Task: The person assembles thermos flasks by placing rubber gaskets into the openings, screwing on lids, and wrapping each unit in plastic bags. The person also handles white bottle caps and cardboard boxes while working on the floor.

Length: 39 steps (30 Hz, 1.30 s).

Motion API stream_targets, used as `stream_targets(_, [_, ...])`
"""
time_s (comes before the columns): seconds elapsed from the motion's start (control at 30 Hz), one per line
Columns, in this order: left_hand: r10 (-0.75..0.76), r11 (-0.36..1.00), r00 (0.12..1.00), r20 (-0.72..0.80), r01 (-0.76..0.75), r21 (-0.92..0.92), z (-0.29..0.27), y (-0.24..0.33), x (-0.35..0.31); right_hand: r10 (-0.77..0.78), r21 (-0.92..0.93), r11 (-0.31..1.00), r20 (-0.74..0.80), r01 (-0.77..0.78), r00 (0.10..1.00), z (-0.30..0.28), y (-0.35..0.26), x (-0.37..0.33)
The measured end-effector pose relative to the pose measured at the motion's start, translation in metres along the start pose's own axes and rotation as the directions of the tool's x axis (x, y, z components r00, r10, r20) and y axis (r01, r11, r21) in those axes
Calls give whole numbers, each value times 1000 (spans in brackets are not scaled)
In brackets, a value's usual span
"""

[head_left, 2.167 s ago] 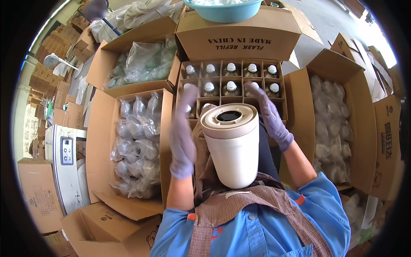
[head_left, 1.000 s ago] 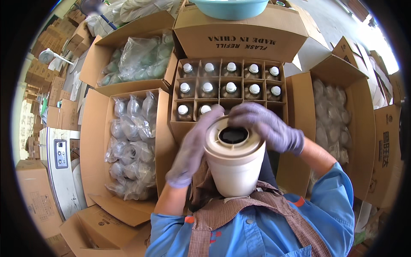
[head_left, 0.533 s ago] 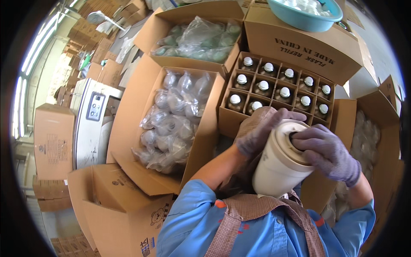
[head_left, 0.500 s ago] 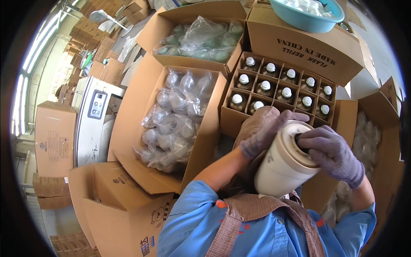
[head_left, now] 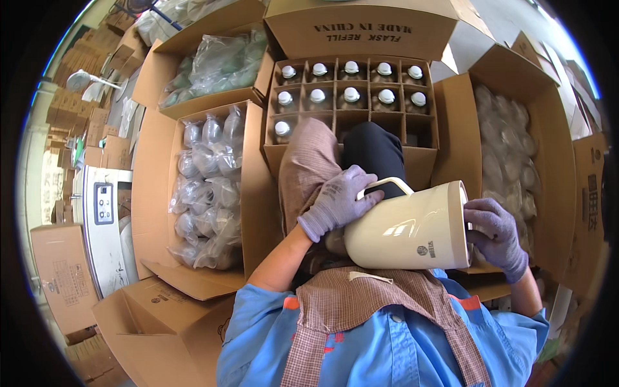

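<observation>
A cream vacuum jug (head_left: 403,229) lies on its side across my lap, its ringed end turned to the right and its loop handle on the far side. My left hand (head_left: 342,201), in a grey-purple knit glove, is closed on the jug at the handle's left root. At the ringed end is my right hand (head_left: 495,235), gloved alike, with bent fingers against the end face. Its fingertips are partly hidden, and what they grip there cannot be made out. My knees, one under a brown checked apron (head_left: 380,293), are beyond the jug.
Ahead stands a divided carton (head_left: 351,134) of dark flask refills with white caps. Cartons of plastic-wrapped refills flank me, at left (head_left: 209,187) and right (head_left: 506,155). Another wrapped batch (head_left: 222,64) is at far left. An open carton (head_left: 158,319) stands near left, by a white machine (head_left: 103,226).
The jug has swung from tilted upright to lying sideways, its ringed end now facing right. My left hand moved from its rim to the handle side. The view shifted; the blue basin is out of sight.
</observation>
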<state>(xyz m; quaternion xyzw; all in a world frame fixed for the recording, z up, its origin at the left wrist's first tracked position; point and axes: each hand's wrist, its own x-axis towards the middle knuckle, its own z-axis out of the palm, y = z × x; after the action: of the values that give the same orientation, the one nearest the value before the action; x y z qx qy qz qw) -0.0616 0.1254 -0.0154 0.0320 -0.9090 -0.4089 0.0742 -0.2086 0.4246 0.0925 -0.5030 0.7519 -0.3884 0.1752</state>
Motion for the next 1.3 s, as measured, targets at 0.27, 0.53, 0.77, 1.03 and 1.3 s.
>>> stream_targets(0.27, [-290,912,940,-177,216,-349,25,43,-28,161,73,986,-175,-150,971,48,13,-67])
stream_targets(0.53, [-65,961,941,-333,-31,-275,29,48,-60,496,378,828,-149,-414,856,84,31,-85])
stream_targets(0.77, [224,961,911,-347,-266,-77,30,54,-68,701,444,653,-48,-614,712,91,33,-86])
stream_targets(1.03, [325,930,857,-401,-367,-32,29,47,-79,633,664,391,308,-637,710,97,70,-77])
stream_targets(1.3, [-194,900,827,-527,364,240,-16,29,-123,773,857,82,267,-509,575,104,22,-79])
